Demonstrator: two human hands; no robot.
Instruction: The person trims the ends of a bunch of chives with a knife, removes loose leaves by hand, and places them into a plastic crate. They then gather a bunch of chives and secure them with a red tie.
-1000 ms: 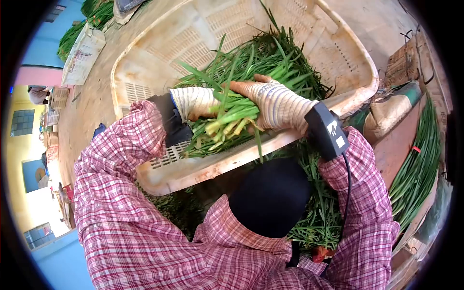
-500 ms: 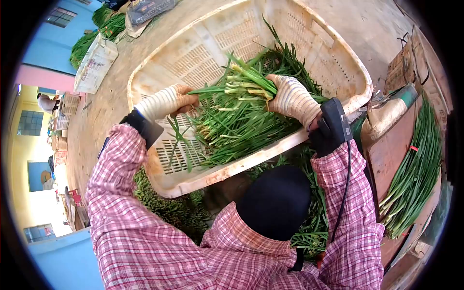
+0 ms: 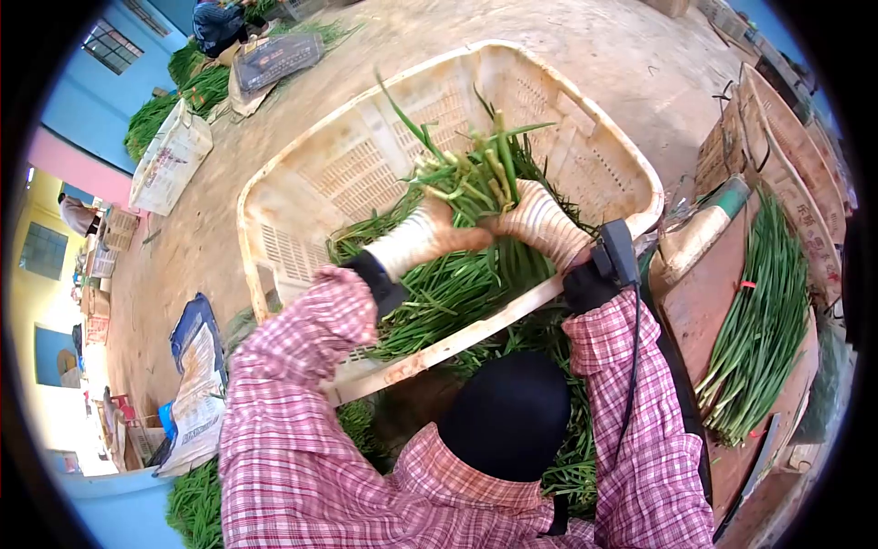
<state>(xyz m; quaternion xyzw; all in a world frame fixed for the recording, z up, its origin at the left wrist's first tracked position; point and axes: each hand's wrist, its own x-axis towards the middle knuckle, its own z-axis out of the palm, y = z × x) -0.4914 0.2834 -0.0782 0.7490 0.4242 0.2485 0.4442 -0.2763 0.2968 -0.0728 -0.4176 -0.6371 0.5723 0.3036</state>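
Note:
Both of my hands are over a large cream plastic crate (image 3: pixel 585 101), in striped gloves with bare fingertips. My right hand (image 3: pixel 535 224) is closed around a bunch of chives (image 3: pixel 489 169), whose pale stem ends point up and away from me. Against the near left side of the same bunch, my left hand (image 3: pixel 439 240) is closed too, its fingers meeting the right hand's. Some of its fingers are hidden by the stalks. Below the hands, loose chives (image 3: pixel 430 316) lie heaped in the crate.
On a board to my right lies a long tied bundle of chives (image 3: pixel 759 320), with a knife-like strip (image 3: pixel 750 476) beside it. A white crate (image 3: pixel 172 156) stands by piled greens at the upper left. One person (image 3: pixel 219 26) sits at the back; another (image 3: pixel 78 215) is far left.
My left hand has moved right from the crate's left side to the bunch, and its fingers have closed on it. The bunch has turned more upright. The view has shifted.

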